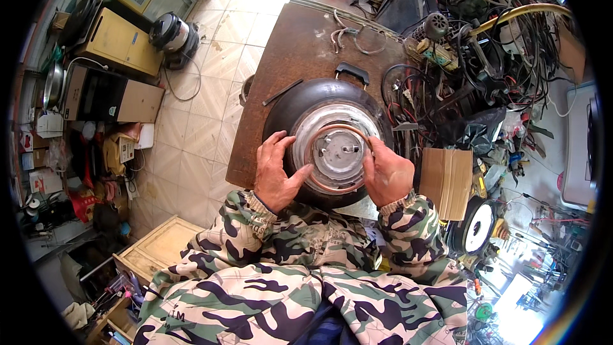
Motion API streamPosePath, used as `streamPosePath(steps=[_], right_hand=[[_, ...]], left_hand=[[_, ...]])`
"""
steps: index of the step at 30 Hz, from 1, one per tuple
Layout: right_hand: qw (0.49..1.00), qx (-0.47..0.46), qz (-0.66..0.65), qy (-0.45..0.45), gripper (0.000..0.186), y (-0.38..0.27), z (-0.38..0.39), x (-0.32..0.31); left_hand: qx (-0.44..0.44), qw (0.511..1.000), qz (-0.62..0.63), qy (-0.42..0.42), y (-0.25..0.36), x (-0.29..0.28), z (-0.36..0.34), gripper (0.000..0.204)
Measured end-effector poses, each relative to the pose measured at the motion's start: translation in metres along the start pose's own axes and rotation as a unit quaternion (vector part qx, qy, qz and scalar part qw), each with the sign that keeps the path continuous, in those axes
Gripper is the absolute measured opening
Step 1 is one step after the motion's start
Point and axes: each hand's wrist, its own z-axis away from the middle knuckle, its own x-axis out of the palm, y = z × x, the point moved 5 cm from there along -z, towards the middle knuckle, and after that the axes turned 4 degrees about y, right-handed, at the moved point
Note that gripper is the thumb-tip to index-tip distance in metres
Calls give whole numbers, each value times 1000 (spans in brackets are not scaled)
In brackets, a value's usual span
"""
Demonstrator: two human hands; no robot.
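A round black pan-shaped appliance (300, 99) lies upside down on a brown wooden table (287, 45), its silver metal base (337, 147) facing up. A copper-coloured ring (338, 127) runs around that base. My left hand (276, 169) rests on the left side of the appliance, thumb touching the ring's lower left. My right hand (387, 176) presses on the ring at the right side, fingers curled over it. A black handle (352, 72) sticks out at the appliance's far edge. Both forearms wear camouflage sleeves.
A tangle of cables, tools and motors (472, 45) covers the table's right side. A cardboard piece (446, 182) stands right of my right hand. Boxes and a yellow cabinet (121, 41) line the tiled floor at left. A wooden crate (156, 252) sits lower left.
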Motion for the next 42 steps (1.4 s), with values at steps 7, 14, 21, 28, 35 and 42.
streamPosePath(steps=[7, 14, 21, 28, 35, 42], right_hand=[[996, 35, 76, -31, 34, 16, -1, 3], [993, -11, 110, -35, 31, 19, -6, 18], [991, 4, 119, -61, 26, 27, -7, 25], [990, 29, 106, -92, 21, 27, -10, 24], [989, 15, 120, -90, 14, 27, -11, 25], [970, -33, 228, -74, 16, -4, -8, 14]], left_hand=[[-4, 999, -35, -13, -1, 8, -5, 86], [-12, 996, -85, -2, -3, 17, -7, 87], [-31, 995, -93, -21, 7, 17, -11, 88], [-3, 996, -68, -57, 6, 17, -16, 94], [24, 994, -64, -89, 5, 18, -23, 94], [14, 993, -67, -93, 6, 18, -25, 95]])
